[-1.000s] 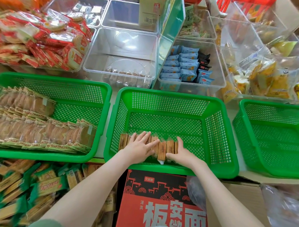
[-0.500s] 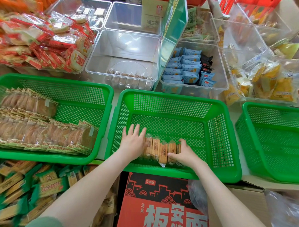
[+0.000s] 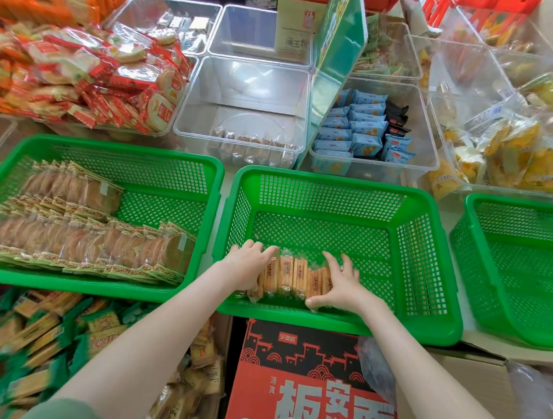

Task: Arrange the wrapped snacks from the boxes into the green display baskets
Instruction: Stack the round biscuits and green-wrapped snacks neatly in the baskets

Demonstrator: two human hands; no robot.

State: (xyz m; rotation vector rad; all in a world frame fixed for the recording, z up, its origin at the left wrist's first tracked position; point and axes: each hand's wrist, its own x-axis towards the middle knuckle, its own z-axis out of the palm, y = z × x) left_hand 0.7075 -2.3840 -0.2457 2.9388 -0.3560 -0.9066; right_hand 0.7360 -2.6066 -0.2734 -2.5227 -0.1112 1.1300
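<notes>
Left grip point(image 3: 249, 266): fingers curled over the left end of the row of wrapped biscuit sticks point(image 3: 292, 278), cupping it. Right grip point(image 3: 340, 286): fingers spread, nearly straight, palm pressing the row's right end, thumb at its near edge. The row lies between my two grips, against the near wall of the middle green basket point(image 3: 333, 181).

Change: a second ago my left grip lay flat across the packs, then slid off to their left. Now both ends are bracketed and the packs sit tighter, side by side.

Judgement: this first row is nearly squared up. The next batch probably goes just beyond my fingertips.
</notes>
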